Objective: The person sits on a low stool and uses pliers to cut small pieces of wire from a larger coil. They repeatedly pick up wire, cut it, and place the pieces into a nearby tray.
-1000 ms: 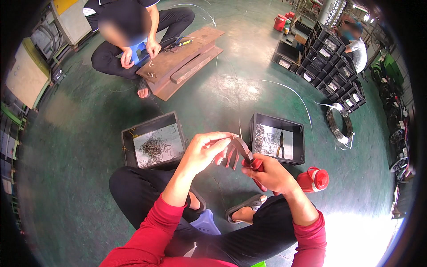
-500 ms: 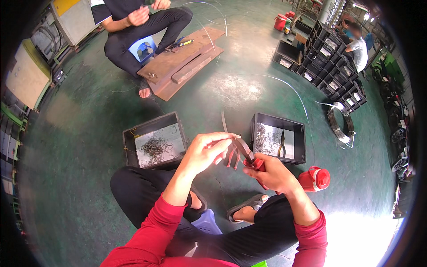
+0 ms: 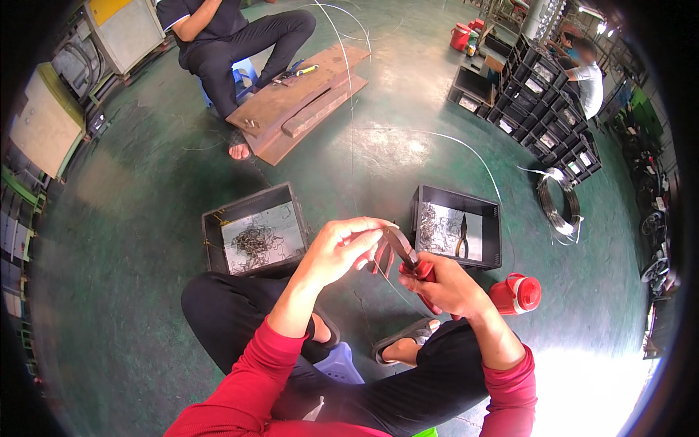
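My right hand [image 3: 451, 285] is closed round the red handles of a pair of pliers [image 3: 400, 246], whose dark jaws point up and left. At the jaw tips, my left hand [image 3: 342, 251] is pinched on a thin wire [image 3: 392, 282]. A length of that wire slants down below the fingers, in front of my lap; where exactly it meets the jaws is hard to make out. Beyond my left hand stands a black crate [image 3: 255, 227] with a heap of small bent wire pieces [image 3: 253, 242]. Beyond the pliers, another black crate [image 3: 456, 198] holds wire pieces and a second pair of pliers [image 3: 463, 237].
A red jug [image 3: 515, 293] stands right of my right hand. Farther right lie a wire coil [image 3: 558, 200] and stacked black crates [image 3: 542, 102]. Ahead, a person [image 3: 233, 44] sits by a low wooden bench [image 3: 313, 95] with tools. Long wire [image 3: 466, 142] arcs over the floor.
The wire at my left hand now slants down below my fingers. My hands and the pliers have barely moved. The person opposite has raised their hands, shifting the long wire there.
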The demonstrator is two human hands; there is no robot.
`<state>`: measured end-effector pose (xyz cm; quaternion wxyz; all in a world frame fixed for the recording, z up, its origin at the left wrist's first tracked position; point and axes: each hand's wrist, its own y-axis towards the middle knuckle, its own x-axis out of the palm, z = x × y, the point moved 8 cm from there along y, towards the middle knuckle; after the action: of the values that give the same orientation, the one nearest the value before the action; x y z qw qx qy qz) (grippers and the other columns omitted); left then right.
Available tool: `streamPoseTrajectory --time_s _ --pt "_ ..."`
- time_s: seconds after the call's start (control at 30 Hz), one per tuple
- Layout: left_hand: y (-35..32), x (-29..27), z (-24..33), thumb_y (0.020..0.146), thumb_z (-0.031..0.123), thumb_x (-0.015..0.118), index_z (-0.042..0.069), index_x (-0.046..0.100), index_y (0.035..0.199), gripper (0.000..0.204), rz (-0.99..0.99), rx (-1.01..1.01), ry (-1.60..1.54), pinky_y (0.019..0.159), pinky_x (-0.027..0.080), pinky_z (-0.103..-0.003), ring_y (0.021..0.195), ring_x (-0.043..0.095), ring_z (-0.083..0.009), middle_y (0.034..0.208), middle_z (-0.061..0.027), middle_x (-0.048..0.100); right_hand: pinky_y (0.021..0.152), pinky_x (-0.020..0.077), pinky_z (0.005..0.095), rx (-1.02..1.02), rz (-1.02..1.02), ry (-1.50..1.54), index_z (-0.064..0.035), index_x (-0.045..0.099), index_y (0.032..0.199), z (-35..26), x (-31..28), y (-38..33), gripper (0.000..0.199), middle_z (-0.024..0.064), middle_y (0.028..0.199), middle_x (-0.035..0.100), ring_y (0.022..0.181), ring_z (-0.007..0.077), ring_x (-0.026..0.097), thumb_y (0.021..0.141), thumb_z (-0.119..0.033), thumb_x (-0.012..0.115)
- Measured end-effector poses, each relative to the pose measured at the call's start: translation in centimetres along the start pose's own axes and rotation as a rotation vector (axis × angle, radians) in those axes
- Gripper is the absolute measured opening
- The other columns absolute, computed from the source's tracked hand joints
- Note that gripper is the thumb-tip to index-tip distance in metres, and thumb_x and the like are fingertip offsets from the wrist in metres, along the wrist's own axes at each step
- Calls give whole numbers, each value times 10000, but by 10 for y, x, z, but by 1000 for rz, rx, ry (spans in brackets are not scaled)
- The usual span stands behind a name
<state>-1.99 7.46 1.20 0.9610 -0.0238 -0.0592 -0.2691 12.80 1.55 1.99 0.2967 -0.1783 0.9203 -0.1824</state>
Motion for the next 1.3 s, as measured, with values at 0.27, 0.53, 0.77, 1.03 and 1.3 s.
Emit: streamPoseTrajectory --time_s 0.27,0.53,0.77,1.03,1.3 --pt "1 3 1 953 88 510 10 648 1132 239 -31 22 -26 505 380 -210 556 465 -60 680 10 551 322 333 278 -5 -15 28 -47 578 1032 2 1 0 295 9 518 495 397 87 444 904 -307 635" --pt "-3 4 1 965 111 490 22 634 1155 254 11 1 31 493 361 -204 552 457 -52 662 18 538 709 492 371 -63 160 -82 -8 594 942 0 -8 0 286 185 792 661 776 311 665 852 -263 685" --pt "-9 11 16 969 97 474 22 629 1136 240 135 190 281 488 378 -219 531 461 -53 588 5 497 687 488 334 -60 242 -131 -5 590 914 12 -11 8 250 130 753 653 717 181 636 842 -215 705" --pt "-6 15 10 969 75 460 26 621 1106 217 241 221 303 498 406 -238 527 486 -70 585 -13 500 690 492 354 -115 318 -97 -6 589 918 12 -9 12 250 165 777 651 737 264 652 834 -207 710" --pt "-5 15 -5 982 97 442 27 618 1106 227 331 176 250 501 410 -233 542 485 -58 604 -3 510 658 490 376 -181 377 -184 -1 568 894 6 -13 19 246 187 771 641 728 352 642 833 -197 704"
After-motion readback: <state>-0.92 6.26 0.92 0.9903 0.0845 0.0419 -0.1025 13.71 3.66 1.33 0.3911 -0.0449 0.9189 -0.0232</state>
